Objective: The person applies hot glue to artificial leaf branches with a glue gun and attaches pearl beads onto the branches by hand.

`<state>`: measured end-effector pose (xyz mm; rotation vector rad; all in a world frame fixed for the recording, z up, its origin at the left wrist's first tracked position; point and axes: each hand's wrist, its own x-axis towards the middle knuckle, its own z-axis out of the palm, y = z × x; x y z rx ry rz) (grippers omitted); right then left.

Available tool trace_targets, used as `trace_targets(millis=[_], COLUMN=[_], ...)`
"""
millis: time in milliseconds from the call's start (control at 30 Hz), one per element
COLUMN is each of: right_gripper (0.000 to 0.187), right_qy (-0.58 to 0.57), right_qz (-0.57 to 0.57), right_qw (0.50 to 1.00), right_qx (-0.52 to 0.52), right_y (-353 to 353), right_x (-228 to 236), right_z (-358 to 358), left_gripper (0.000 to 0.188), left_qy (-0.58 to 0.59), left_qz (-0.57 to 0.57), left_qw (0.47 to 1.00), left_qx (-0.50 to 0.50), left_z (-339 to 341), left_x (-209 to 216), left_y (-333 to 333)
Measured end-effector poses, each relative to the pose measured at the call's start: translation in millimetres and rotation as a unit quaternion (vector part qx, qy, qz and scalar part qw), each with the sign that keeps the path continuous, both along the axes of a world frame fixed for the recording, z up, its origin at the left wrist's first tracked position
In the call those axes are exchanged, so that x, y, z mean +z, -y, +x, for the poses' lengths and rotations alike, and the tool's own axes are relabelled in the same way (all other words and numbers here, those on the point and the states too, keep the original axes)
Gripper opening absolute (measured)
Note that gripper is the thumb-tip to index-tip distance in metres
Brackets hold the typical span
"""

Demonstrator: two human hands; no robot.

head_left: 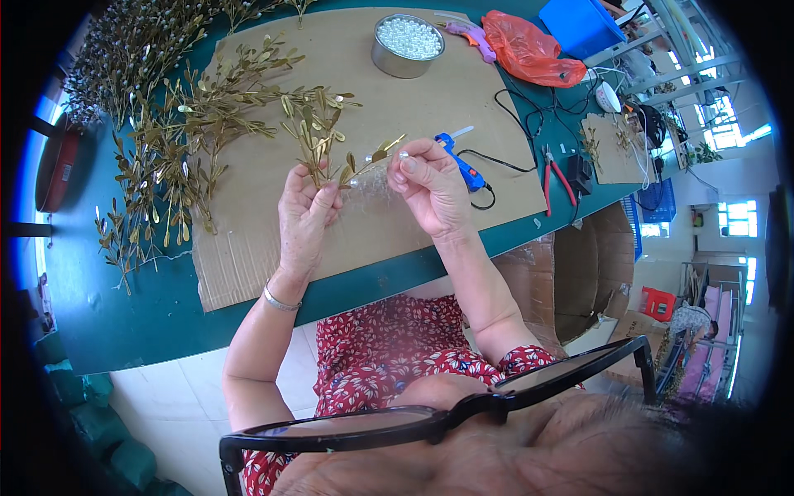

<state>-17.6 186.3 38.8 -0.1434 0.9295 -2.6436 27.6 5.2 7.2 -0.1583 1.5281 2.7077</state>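
My left hand is closed round the stem of a gold-leaved artificial branch, whose leaves spread above the fingers and to the right. Beside it, my right hand is pinched at the fingertips on a small white pearl bead, close to the branch's right-hand sprig. Thin glue-like strands show between the two hands. Just right of my right hand, a blue glue gun lies on the cardboard sheet. Farther back stands a round tin full of white pearl beads.
More gold branches are heaped at the left, with a dark red tray beyond. Red-handled pliers, a black adapter, cords, a red plastic bag and a pink glue gun lie right. A cardboard box stands below the table edge.
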Motion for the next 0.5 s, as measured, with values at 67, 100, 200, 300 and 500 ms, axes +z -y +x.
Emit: trace_targets(millis=[67, 100, 200, 300, 500], right_gripper=[0.012, 0.012, 0.014, 0.015, 0.017], right_qy=[-0.012, -0.013, -0.019, -0.024, -0.041], right_qz=[0.032, 0.032, 0.058, 0.072, 0.083], right_qw=[0.999, 0.999, 0.997, 0.996, 0.994], right_qx=[-0.023, -0.024, -0.042, -0.056, -0.055], right_y=[0.8, 0.9, 1.7, 2.9, 2.9], right_x=[-0.6, -0.6, 0.6, 2.3, 0.7], right_z=[-0.1, 0.0, 0.4, 1.0, 1.6], left_gripper=[0.032, 0.032, 0.032, 0.032, 0.031], left_qy=[-0.003, -0.003, 0.003, 0.003, 0.005], left_qz=[-0.002, -0.003, -0.014, -0.02, -0.03], left_qw=[1.0, 1.0, 1.0, 1.0, 1.0], left_qx=[0.0, -0.001, -0.003, -0.002, 0.002], left_z=[0.3, 0.3, 0.1, 0.2, 0.5], left_x=[-0.1, 0.2, 1.2, 2.4, 0.2], left_y=[0.4, 0.1, -0.6, -1.8, -0.5])
